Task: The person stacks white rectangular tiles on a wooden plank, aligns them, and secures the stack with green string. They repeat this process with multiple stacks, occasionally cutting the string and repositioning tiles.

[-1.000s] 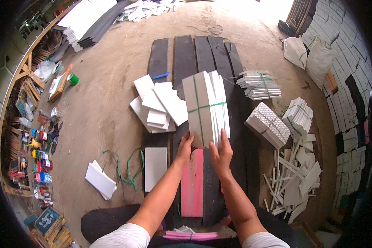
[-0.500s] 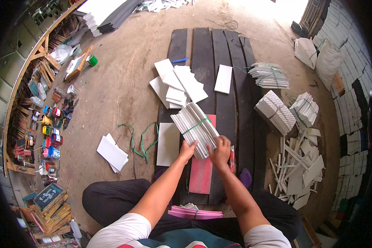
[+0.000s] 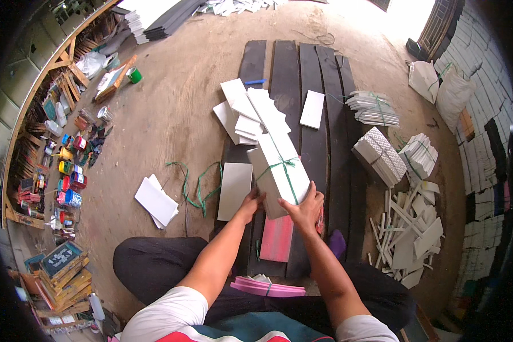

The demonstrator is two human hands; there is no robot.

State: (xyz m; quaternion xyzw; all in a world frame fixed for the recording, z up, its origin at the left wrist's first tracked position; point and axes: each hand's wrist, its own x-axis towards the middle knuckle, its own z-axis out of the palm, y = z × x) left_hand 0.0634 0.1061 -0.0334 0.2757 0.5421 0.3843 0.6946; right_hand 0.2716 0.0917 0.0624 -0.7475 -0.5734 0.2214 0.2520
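Along the left edge of the dirt floor [image 3: 171, 114] stands a row of small paint pots [image 3: 68, 171], with a stack of framed boards [image 3: 65, 273] below them near the lower left corner; these are well apart from the work. Nearer the middle lie loose white sheets [image 3: 155, 199] and a tangle of green string [image 3: 196, 185], just left of the dark planks [image 3: 302, 85] that run up the floor's centre. The left hand [image 3: 249, 204] grips the lower left corner of the tied bundle of white panels [image 3: 279, 168], fingers curled closed around its edge, forearm reaching straight forward from the lap. The bundle is held tilted above the planks, its far end toward a loose heap of white panels [image 3: 248, 111]. It appears stiff and moderately heavy; its smooth faces may slide against one another, so the sound hold is at the lower corners or beside the green cross-tie. The right hand [image 3: 305, 206] clasps the lower right corner, thumb on top, fingers wrapped beneath. A pink foam pad [image 3: 277, 238] lies below the hands. Toward the right edge sit further tied bundles [image 3: 379, 154] and a scatter of white offcuts [image 3: 410, 228].
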